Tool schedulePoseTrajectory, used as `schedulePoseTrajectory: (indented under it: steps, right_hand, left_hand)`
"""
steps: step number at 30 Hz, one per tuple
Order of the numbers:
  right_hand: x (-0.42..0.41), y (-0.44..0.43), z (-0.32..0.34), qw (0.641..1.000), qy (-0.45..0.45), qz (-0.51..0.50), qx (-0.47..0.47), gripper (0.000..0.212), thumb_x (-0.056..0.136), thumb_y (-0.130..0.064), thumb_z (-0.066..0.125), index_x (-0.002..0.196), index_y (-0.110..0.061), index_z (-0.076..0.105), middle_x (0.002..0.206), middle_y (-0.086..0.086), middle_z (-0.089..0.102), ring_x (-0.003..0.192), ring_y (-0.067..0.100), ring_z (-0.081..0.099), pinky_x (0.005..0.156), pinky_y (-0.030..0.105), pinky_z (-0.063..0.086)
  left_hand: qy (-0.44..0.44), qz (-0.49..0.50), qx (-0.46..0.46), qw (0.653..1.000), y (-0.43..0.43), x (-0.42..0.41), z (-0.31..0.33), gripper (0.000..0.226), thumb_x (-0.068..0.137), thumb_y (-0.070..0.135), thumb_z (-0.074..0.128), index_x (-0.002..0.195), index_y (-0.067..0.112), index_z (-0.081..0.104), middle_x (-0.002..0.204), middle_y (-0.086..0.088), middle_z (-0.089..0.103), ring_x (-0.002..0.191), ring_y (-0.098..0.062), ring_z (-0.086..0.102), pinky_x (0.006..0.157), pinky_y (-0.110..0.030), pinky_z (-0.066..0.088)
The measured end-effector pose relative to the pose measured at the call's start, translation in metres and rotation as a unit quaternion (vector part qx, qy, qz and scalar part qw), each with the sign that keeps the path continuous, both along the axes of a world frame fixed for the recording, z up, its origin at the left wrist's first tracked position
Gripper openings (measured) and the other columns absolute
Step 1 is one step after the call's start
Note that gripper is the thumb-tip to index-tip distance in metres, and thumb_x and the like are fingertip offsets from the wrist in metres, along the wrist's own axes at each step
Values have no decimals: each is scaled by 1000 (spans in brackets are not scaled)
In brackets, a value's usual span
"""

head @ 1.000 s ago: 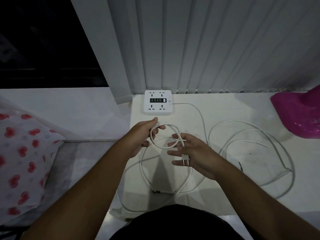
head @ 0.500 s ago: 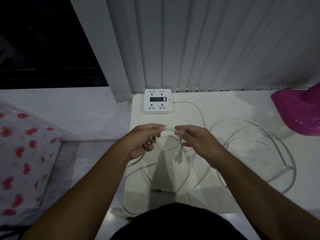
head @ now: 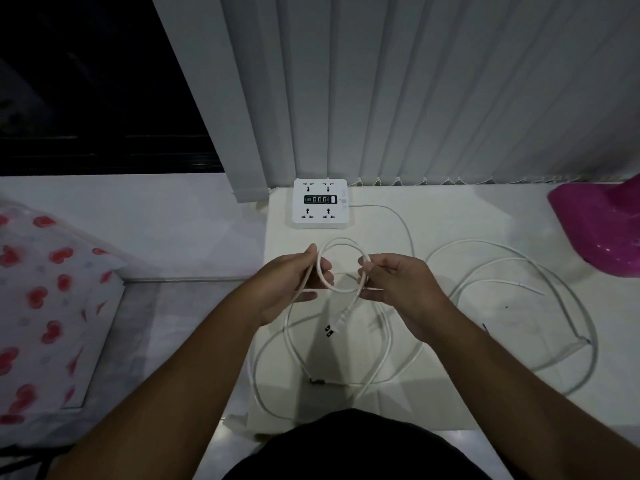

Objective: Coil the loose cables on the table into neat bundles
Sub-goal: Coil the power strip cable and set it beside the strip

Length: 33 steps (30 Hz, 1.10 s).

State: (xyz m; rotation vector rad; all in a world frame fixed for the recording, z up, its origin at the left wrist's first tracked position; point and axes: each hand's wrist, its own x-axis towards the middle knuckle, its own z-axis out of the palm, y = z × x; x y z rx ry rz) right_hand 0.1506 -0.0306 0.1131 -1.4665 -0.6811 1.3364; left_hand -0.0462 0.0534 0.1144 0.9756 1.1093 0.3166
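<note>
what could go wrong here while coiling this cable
The loop is held only between fingers of the left hand and right hand, so it may spring open. The plug dangles over crossed slack on the table and could snag. Pulling slack might drag the power strip, if its cord is this one.

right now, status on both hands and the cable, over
Left hand gripping white cable, right hand pinching same loop. One loop formed, plug dangling below. Loose cable sprawled on table to the right, nothing blocking.
</note>
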Motion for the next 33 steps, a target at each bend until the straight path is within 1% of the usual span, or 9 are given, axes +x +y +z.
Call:
schedulePoseTrajectory:
  steps: [3, 5, 8, 11, 15, 20, 27, 30, 33]
  right_hand:
    - [-6, -8, -8, 999, 42, 5, -12, 13, 98, -7, 62, 99, -1, 74, 92, 16, 76, 87, 29, 74, 78, 36, 61]
    - [-7, -12, -11, 998, 56, 7, -26, 13, 96, -7, 63, 104, -1, 71, 101, 23, 74, 95, 36, 73, 85, 42, 61]
    - [-4, -13, -14, 996, 14, 68, -55, 28, 92, -15, 68, 119, -16, 66, 99, 12, 77, 96, 26, 74, 82, 39, 62]
    - [-2, -10, -11, 991, -48, 115, -42, 16, 95, -30, 67, 109, -28, 73, 94, -1, 78, 85, 12, 73, 70, 27, 59]
    - [2, -6, -9, 994, -23, 97, -33, 17, 96, -26, 67, 99, -12, 76, 86, 5, 76, 78, 20, 71, 72, 34, 61]
    - [6, -10, -13, 994, 77, 42, -69, 16, 94, -18, 69, 96, -3, 75, 90, 14, 71, 80, 30, 71, 70, 34, 60]
    - [1, -16, -15, 980, 173, -30, -98, 15, 92, -15, 71, 100, -3, 76, 80, 7, 66, 73, 24, 72, 67, 32, 61]
    - [3, -13, -15, 969, 206, -76, -113, 17, 93, -13, 70, 106, -4, 74, 80, 6, 66, 76, 25, 72, 68, 33, 61]
    - [2, -11, -16, 964, 211, -85, -136, 13, 93, -20, 69, 104, -13, 75, 81, 0, 68, 83, 20, 70, 74, 37, 61]
  left_hand:
    - [-76, 64, -29, 995, -7, 8, -5, 36, 108, 34, 39, 90, 12, 61, 71, -2, 62, 80, -25, 69, 91, -41, 51]
    - [-111, 98, -60, 987, -11, 14, -7, 36, 109, 32, 37, 91, 11, 59, 61, 1, 50, 61, -20, 59, 80, -38, 53]
    - [-86, 93, -32, 991, -16, 19, -13, 37, 109, 32, 36, 89, 11, 59, 56, 4, 33, 49, -13, 36, 65, -31, 41]
    - [-49, 54, 8, 997, -20, 22, -12, 39, 109, 32, 38, 90, 9, 63, 60, 3, 27, 49, -12, 28, 60, -30, 35]
    - [-77, 26, -34, 996, -18, 18, -7, 45, 108, 37, 39, 104, 5, 70, 67, -1, 51, 60, -15, 49, 64, -29, 38]
    - [-88, -30, -106, 990, -17, -1, -11, 62, 103, 55, 29, 115, 12, 72, 103, -10, 73, 98, -23, 65, 97, -45, 40]
    - [-157, -4, -197, 968, -13, -31, -27, 99, 88, 81, 16, 130, 7, 67, 136, -18, 65, 121, -27, 65, 101, -43, 45]
    - [-235, 54, -230, 943, -15, -43, -36, 98, 87, 79, 22, 133, 4, 64, 143, -23, 57, 130, -34, 59, 114, -50, 32]
    - [-349, 103, -240, 900, -18, -41, -40, 86, 91, 65, 30, 142, 0, 53, 146, -28, 51, 132, -41, 55, 107, -51, 40]
